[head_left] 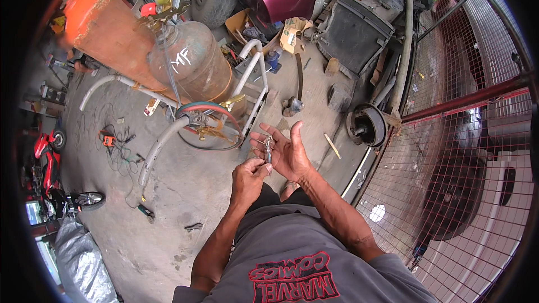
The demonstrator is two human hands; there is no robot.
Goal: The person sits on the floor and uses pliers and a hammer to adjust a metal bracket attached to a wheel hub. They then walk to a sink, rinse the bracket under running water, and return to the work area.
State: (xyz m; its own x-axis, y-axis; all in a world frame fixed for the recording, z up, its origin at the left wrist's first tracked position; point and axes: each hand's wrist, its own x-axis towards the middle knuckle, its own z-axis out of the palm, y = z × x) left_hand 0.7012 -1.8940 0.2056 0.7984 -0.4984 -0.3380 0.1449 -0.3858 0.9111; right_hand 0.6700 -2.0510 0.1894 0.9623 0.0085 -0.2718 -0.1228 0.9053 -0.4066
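Note:
My left hand (247,184) is closed, its thumb and fingers pinching the lower end of a small, slim, silvery metal piece (268,156). Thin bits stand out at the top of this piece; its exact kind is too small to make out. Palm up, my right hand (291,154) is open just beside and behind the piece, thumb raised and fingers spread. The upper end of the piece lies in front of the right fingers, and I cannot tell whether it touches them. Ahead and to the left, a brass torch fitting (210,129) hangs with looped red and green hoses (238,126).
An orange gas cylinder (106,39) and a rusty grey one (196,59) rest on a white tubular cart (157,154). Tangled cables (120,146) lie on the floor at left. A brake drum (366,126) stands at right near the red mesh fence (471,106).

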